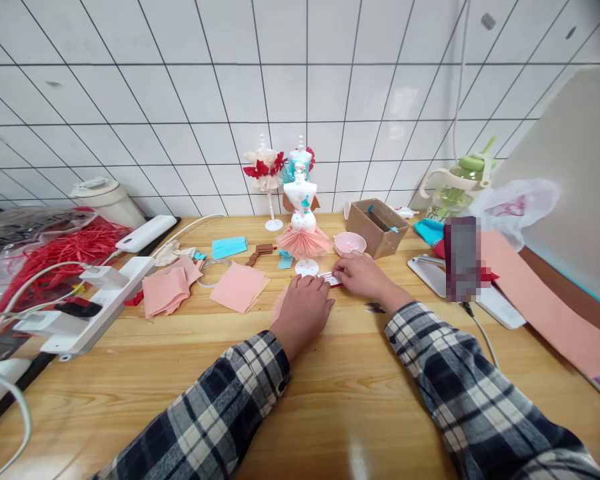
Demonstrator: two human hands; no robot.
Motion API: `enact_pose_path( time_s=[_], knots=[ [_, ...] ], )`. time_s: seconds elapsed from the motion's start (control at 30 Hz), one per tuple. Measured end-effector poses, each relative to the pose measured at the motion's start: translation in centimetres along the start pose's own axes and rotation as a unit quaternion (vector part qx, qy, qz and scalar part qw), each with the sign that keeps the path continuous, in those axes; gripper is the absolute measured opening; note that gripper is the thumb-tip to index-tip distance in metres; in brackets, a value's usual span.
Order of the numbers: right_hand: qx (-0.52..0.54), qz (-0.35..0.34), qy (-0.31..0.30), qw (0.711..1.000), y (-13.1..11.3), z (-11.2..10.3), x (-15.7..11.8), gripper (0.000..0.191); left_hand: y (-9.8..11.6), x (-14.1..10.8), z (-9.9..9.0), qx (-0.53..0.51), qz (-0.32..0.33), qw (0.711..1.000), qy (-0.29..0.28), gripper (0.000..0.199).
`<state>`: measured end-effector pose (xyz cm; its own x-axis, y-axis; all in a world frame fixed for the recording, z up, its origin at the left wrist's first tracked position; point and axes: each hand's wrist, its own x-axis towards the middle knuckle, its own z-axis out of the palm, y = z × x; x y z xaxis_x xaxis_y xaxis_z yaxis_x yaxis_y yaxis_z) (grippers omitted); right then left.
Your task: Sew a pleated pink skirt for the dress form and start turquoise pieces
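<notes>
My left hand [306,308] rests palm down on the table, just in front of the white round base [307,268] of a small mannequin [301,195] with a pleated pink skirt [304,243]. Under or beside its fingers lies the edge of a piece of pink paper [279,305]. My right hand [361,275] is at the right end of a small red and white packet [330,279], its fingers bent and touching it. The fingertips of both hands are partly hidden, and whether the left one grips anything is unclear.
Pink squares [240,287], blue paper [229,247] and a wire coil [213,273] lie left. Behind stand a second mannequin [271,200], a pink bowl [350,243] and a cardboard box [379,228]. A power strip [100,307] is far left; a phone [463,260] stands right.
</notes>
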<state>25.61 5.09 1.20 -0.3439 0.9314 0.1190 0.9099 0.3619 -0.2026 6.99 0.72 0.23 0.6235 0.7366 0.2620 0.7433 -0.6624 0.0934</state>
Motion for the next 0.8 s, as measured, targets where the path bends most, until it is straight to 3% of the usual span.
enact_pose_path(
  time_s=[0.37, 0.63, 0.8],
  knots=[
    [-0.020, 0.009, -0.046, 0.999, -0.27, -1.11, 0.58, 0.021, -0.13, -0.09, 0.09, 0.033, 0.013, 0.999, 0.004, 0.034],
    [0.042, 0.037, -0.062, 0.996, -0.07, -0.57, 0.57, 0.017, -0.10, -0.21, -0.09, 0.036, 0.015, 0.999, -0.003, 0.034],
    [0.038, 0.031, -0.023, 0.999, 0.29, -0.99, 0.18, 0.021, -0.27, -0.23, -0.07, 0.032, 0.019, 0.999, -0.005, 0.035]
  ],
)
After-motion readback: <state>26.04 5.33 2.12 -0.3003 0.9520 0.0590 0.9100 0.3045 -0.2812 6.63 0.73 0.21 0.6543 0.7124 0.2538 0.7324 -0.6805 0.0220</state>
